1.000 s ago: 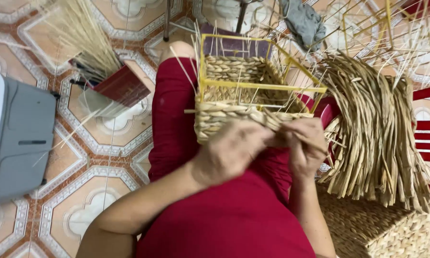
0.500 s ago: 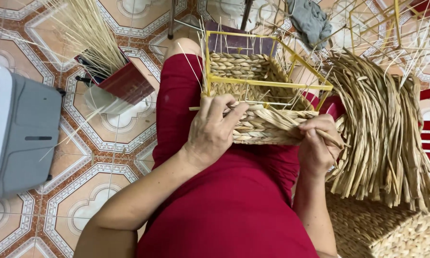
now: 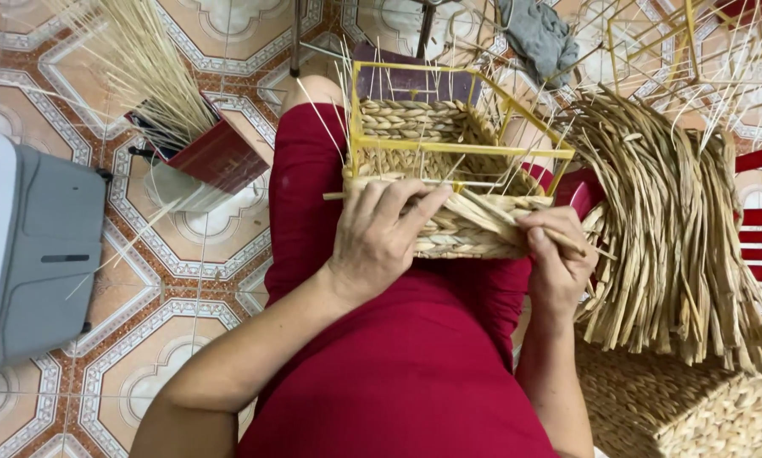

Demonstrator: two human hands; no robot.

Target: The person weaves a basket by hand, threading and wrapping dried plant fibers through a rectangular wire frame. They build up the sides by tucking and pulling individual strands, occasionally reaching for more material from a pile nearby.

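Note:
A half-woven basket [image 3: 449, 161] on a yellow wire frame rests on my lap, over red clothing. My left hand [image 3: 381, 233] lies flat against its near woven wall, fingers spread over the rim. My right hand [image 3: 559, 259] pinches a flat straw strand [image 3: 491, 212] that runs across the near side of the basket. Thin pale spokes stick up from the frame.
A thick bundle of dried straw strands [image 3: 678, 229] hangs at my right over a finished woven basket [image 3: 686, 407]. A red box of thin sticks [image 3: 203, 153] stands on the tiled floor at left, beside a grey case [image 3: 33, 246]. More yellow wire frames [image 3: 695, 51] lie at the top right.
My left hand has shifted from gripping the basket's near wall to lying flatter over it. My right hand has drawn the strand out to the right. The basket has tilted slightly.

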